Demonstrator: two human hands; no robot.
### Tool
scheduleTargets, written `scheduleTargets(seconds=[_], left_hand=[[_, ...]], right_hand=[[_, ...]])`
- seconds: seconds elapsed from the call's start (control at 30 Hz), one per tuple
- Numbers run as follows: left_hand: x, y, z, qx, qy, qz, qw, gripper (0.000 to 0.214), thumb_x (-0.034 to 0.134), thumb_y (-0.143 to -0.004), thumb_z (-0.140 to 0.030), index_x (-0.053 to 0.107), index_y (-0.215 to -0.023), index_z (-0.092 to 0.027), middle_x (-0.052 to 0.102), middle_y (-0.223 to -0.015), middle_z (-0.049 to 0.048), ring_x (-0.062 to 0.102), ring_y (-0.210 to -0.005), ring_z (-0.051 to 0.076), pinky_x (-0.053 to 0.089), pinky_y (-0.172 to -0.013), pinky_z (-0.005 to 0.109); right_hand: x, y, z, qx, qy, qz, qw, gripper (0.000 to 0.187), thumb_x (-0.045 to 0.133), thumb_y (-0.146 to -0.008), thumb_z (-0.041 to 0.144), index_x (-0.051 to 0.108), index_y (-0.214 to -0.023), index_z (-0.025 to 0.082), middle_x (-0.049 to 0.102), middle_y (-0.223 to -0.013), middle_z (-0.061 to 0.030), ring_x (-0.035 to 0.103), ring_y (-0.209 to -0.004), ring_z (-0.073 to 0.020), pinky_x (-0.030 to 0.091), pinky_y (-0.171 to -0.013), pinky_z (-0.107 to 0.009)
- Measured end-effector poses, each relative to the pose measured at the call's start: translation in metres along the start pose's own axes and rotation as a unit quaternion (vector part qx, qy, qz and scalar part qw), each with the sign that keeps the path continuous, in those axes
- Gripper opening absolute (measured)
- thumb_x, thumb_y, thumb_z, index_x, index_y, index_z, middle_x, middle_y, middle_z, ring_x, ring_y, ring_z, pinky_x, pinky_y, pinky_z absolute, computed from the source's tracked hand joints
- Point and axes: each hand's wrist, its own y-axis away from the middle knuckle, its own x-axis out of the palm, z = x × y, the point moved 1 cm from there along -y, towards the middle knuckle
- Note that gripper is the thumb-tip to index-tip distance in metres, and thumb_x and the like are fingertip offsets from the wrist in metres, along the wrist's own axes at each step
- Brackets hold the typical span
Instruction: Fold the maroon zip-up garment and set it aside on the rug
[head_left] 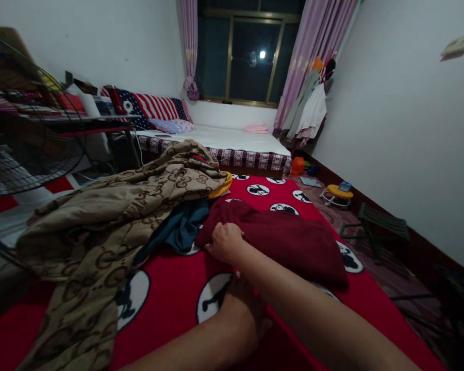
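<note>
My right hand (pixel 225 241) reaches forward with its fingers curled on the near left edge of a dark red garment (pixel 290 239). The garment lies spread on a red bedsheet with round black-and-white cartoon prints (pixel 170 288). My left hand (pixel 244 305) lies lower on the sheet, just under my right forearm, and its fingers are hidden. To the left of the hands a beige patterned garment (pixel 112 226) is heaped over a dark teal cloth (pixel 181 229), with a yellow cloth (pixel 221 186) at its far edge.
A black fan grille (pixel 27 139) stands at the left beside a cluttered table (pixel 81 116). A second bed with striped pillows (pixel 224 139) lies under the dark window. Clothes hang at the right corner (pixel 311 111). A small green stool (pixel 379 221) and toys sit on the floor.
</note>
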Motion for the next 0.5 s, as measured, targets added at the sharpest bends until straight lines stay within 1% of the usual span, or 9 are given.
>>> scheduleTargets(seconds=[0.03,0.1,0.2,0.27,0.3,0.37,0.4,0.47,0.5], left_hand=[[0.001,0.001,0.0,0.003,0.005,0.004,1.0,0.077,0.062,-0.08,-0.039,0.031,-0.148,-0.02,0.025,-0.155,0.0124,0.026,-0.139,0.036,0.021,-0.115,0.053],[-0.001,0.004,-0.002,0.007,0.01,0.019,1.0,0.075,0.062,-0.079,-0.039,0.034,-0.146,-0.021,0.026,-0.155,0.0127,0.026,-0.139,0.036,0.02,-0.115,0.055],[-0.01,0.004,-0.009,-0.003,0.021,0.044,0.999,0.074,0.063,-0.078,-0.034,0.037,-0.145,-0.018,0.031,-0.152,0.014,0.029,-0.138,0.035,0.018,-0.115,0.054],[-0.017,0.002,-0.014,-0.014,0.03,0.05,0.998,0.074,0.064,-0.075,-0.03,0.039,-0.144,-0.016,0.033,-0.151,0.0146,0.031,-0.138,0.036,0.019,-0.115,0.053],[-0.019,0.001,-0.017,-0.019,0.034,0.049,0.998,0.074,0.063,-0.075,-0.028,0.039,-0.143,-0.015,0.034,-0.151,0.0149,0.031,-0.137,0.036,0.02,-0.115,0.052],[-0.019,-0.001,-0.018,-0.02,0.042,0.044,0.998,0.075,0.063,-0.074,-0.026,0.039,-0.143,-0.014,0.034,-0.15,0.0158,0.031,-0.137,0.036,0.021,-0.116,0.049],[-0.017,-0.002,-0.017,-0.018,0.05,0.042,0.998,0.075,0.063,-0.073,-0.025,0.039,-0.143,-0.013,0.034,-0.15,0.016,0.031,-0.138,0.037,0.02,-0.116,0.049],[-0.01,-0.003,-0.011,-0.003,0.08,0.023,0.997,0.078,0.065,-0.07,-0.022,0.04,-0.143,-0.014,0.032,-0.151,0.0161,0.028,-0.139,0.037,0.021,-0.116,0.049],[-0.007,-0.005,-0.007,0.011,0.107,0.001,0.994,0.079,0.065,-0.069,-0.02,0.039,-0.143,-0.016,0.031,-0.152,0.0158,0.026,-0.14,0.037,0.022,-0.116,0.049]], right_hand=[[0.001,-0.003,0.001,-0.007,0.016,0.019,1.0,0.05,0.041,-0.09,0.042,0.066,-0.111,0.005,0.065,-0.108,-0.0263,0.065,-0.093,-0.0382,0.056,-0.063,-0.054],[0.001,-0.007,0.002,-0.012,0.032,0.052,0.998,0.042,0.042,-0.088,0.03,0.068,-0.109,0.005,0.065,-0.108,-0.0272,0.066,-0.093,-0.0399,0.056,-0.06,-0.056],[-0.001,-0.009,0.006,-0.03,0.043,0.093,0.994,0.042,0.052,-0.079,0.029,0.068,-0.11,0.005,0.067,-0.106,-0.0269,0.067,-0.09,-0.0412,0.057,-0.059,-0.055],[-0.001,-0.009,0.011,-0.034,0.051,0.121,0.991,0.045,0.058,-0.075,0.031,0.068,-0.11,0.004,0.066,-0.106,-0.0287,0.065,-0.093,-0.0444,0.056,-0.061,-0.058],[-0.001,-0.009,0.014,-0.029,0.043,0.126,0.991,0.045,0.06,-0.073,0.028,0.068,-0.109,0.003,0.066,-0.105,-0.0298,0.064,-0.095,-0.0462,0.055,-0.063,-0.06],[-0.001,-0.011,0.016,-0.009,0.007,0.115,0.993,0.037,0.061,-0.071,0.017,0.069,-0.104,0.001,0.067,-0.101,-0.0302,0.064,-0.097,-0.0466,0.054,-0.066,-0.062],[-0.001,-0.011,0.014,-0.002,-0.018,0.1,0.995,0.034,0.06,-0.07,0.01,0.07,-0.101,0.001,0.068,-0.098,-0.0285,0.064,-0.096,-0.0447,0.054,-0.069,-0.06],[-0.003,-0.014,0.003,0.006,-0.063,0.063,0.996,0.032,0.057,-0.069,0.003,0.071,-0.098,0.006,0.071,-0.097,-0.0225,0.067,-0.096,-0.0377,0.055,-0.074,-0.052],[-0.005,-0.015,-0.007,0.011,-0.08,0.044,0.996,0.033,0.057,-0.069,0.003,0.071,-0.098,0.009,0.071,-0.099,-0.0197,0.067,-0.096,-0.0339,0.055,-0.076,-0.046]])
